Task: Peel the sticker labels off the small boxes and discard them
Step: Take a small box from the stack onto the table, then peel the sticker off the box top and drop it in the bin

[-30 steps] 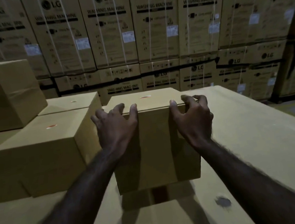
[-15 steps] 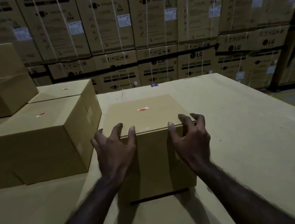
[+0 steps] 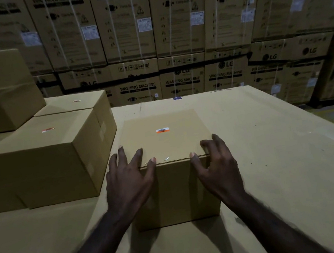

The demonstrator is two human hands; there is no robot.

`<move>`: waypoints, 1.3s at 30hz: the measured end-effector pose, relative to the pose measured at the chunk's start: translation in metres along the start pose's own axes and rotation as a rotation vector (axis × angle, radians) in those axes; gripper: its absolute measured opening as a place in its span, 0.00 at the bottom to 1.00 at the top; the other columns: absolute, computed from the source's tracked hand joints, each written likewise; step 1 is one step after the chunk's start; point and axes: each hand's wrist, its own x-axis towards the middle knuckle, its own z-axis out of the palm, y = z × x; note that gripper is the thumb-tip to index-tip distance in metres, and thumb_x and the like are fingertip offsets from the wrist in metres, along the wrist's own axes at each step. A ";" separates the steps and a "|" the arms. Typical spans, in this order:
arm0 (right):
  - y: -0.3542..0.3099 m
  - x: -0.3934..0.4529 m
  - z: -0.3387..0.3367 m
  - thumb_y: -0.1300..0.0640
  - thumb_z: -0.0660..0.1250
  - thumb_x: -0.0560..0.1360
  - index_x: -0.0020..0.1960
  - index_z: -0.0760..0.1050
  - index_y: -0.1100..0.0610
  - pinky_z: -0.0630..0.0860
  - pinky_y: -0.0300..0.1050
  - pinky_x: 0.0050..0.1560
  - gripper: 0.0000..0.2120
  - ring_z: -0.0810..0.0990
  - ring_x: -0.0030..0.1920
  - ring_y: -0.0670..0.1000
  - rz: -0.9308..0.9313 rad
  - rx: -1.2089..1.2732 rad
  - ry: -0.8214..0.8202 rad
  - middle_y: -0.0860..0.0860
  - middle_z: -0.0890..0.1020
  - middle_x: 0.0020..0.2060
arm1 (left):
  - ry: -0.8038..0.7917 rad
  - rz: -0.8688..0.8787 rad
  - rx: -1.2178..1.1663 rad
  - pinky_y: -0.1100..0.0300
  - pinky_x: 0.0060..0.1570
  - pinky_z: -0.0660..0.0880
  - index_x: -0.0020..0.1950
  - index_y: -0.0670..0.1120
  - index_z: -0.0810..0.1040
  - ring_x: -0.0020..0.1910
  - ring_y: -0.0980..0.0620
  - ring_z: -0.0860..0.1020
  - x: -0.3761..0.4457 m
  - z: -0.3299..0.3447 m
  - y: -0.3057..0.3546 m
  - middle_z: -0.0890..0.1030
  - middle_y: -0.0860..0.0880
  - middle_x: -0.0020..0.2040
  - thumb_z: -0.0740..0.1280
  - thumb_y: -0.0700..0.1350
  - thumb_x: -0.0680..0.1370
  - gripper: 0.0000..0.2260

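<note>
Small box (image 3: pixel 164 139) sits on the cardboard surface (image 3: pixel 273 154), just right of the box stack (image 3: pixel 44 158). Left hand (image 3: pixel 126 179) and right hand (image 3: pixel 216 166) splay wide on its near edge, gripping nothing. Sticker label (image 3: pixel 162 130) mid-top, unpeeled. Risk: light box slides while picking; label probably tears, dim view.

Single head-worn view, looking forward and down, close over the cardboard surface (image 3: pixel 273 154).

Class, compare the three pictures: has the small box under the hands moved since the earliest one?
Yes. The small box has come down and toward the person: it was raised off the cardboard surface with shadow beneath, and now sits flat on it beside the stacked boxes.
</note>
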 end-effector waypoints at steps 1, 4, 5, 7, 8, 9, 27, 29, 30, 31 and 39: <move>0.000 0.002 -0.001 0.40 0.59 0.75 0.64 0.74 0.55 0.76 0.53 0.60 0.25 0.71 0.70 0.57 -0.021 -0.023 -0.018 0.58 0.72 0.70 | -0.018 0.026 0.064 0.43 0.73 0.51 0.76 0.59 0.60 0.77 0.43 0.49 0.001 0.000 0.000 0.52 0.45 0.79 0.44 0.69 0.74 0.32; -0.001 0.009 -0.005 0.37 0.56 0.75 0.65 0.73 0.53 0.73 0.54 0.64 0.27 0.65 0.74 0.56 -0.070 -0.116 -0.097 0.57 0.71 0.71 | -0.048 0.106 0.221 0.42 0.73 0.37 0.78 0.58 0.53 0.78 0.44 0.44 0.003 -0.001 0.003 0.48 0.45 0.80 0.34 0.70 0.72 0.37; -0.002 0.010 -0.006 0.37 0.55 0.75 0.66 0.72 0.53 0.71 0.53 0.66 0.28 0.62 0.75 0.56 -0.075 -0.145 -0.135 0.56 0.70 0.72 | -0.057 0.121 0.240 0.42 0.72 0.35 0.78 0.58 0.51 0.78 0.44 0.44 0.004 -0.001 0.003 0.48 0.45 0.80 0.32 0.70 0.72 0.38; -0.004 0.013 -0.009 0.37 0.54 0.76 0.68 0.71 0.52 0.68 0.51 0.68 0.28 0.62 0.75 0.55 -0.096 -0.193 -0.186 0.54 0.71 0.72 | -0.086 0.142 0.256 0.41 0.73 0.35 0.78 0.56 0.50 0.78 0.44 0.46 0.007 -0.001 0.004 0.48 0.45 0.80 0.31 0.70 0.72 0.38; -0.005 0.015 -0.010 0.37 0.53 0.76 0.67 0.71 0.53 0.68 0.51 0.67 0.28 0.64 0.73 0.55 -0.111 -0.217 -0.197 0.54 0.72 0.70 | -0.106 0.150 0.261 0.42 0.73 0.37 0.78 0.56 0.50 0.78 0.44 0.46 0.008 -0.001 0.004 0.48 0.46 0.80 0.32 0.70 0.72 0.38; -0.006 0.017 -0.011 0.37 0.53 0.76 0.66 0.72 0.53 0.69 0.51 0.67 0.27 0.67 0.70 0.55 -0.131 -0.240 -0.200 0.54 0.75 0.67 | -0.126 0.158 0.262 0.42 0.74 0.39 0.78 0.56 0.50 0.78 0.45 0.47 0.009 -0.002 0.004 0.48 0.46 0.80 0.33 0.70 0.73 0.37; -0.054 0.101 0.017 0.46 0.65 0.77 0.62 0.77 0.58 0.77 0.51 0.53 0.20 0.79 0.54 0.54 0.016 -0.233 -0.459 0.55 0.82 0.55 | -0.273 0.366 0.137 0.47 0.70 0.62 0.74 0.50 0.65 0.73 0.45 0.61 0.099 -0.005 -0.004 0.66 0.48 0.75 0.52 0.63 0.79 0.27; -0.056 0.107 0.023 0.47 0.65 0.77 0.60 0.76 0.61 0.77 0.54 0.54 0.20 0.78 0.54 0.56 0.030 -0.227 -0.462 0.57 0.81 0.55 | -0.300 0.372 0.119 0.45 0.72 0.58 0.76 0.50 0.60 0.76 0.45 0.57 0.104 0.000 -0.005 0.60 0.46 0.77 0.51 0.64 0.79 0.29; -0.056 0.110 0.026 0.48 0.64 0.77 0.60 0.76 0.62 0.77 0.55 0.54 0.20 0.77 0.55 0.56 0.029 -0.226 -0.465 0.58 0.81 0.55 | -0.320 0.368 0.118 0.45 0.74 0.55 0.77 0.50 0.57 0.77 0.44 0.54 0.106 0.002 -0.005 0.57 0.46 0.78 0.50 0.64 0.79 0.31; -0.056 0.112 0.029 0.48 0.64 0.78 0.60 0.76 0.63 0.76 0.55 0.55 0.20 0.77 0.55 0.56 0.021 -0.225 -0.470 0.58 0.80 0.56 | -0.334 0.364 0.127 0.45 0.74 0.53 0.78 0.49 0.55 0.77 0.44 0.51 0.108 0.003 -0.005 0.54 0.45 0.79 0.49 0.65 0.79 0.32; -0.050 0.120 0.045 0.52 0.61 0.79 0.64 0.77 0.60 0.76 0.53 0.55 0.18 0.77 0.55 0.55 -0.080 -0.189 -0.466 0.57 0.80 0.56 | -0.353 0.339 0.176 0.44 0.75 0.46 0.79 0.50 0.49 0.78 0.47 0.46 0.107 0.008 -0.004 0.48 0.47 0.80 0.46 0.66 0.79 0.33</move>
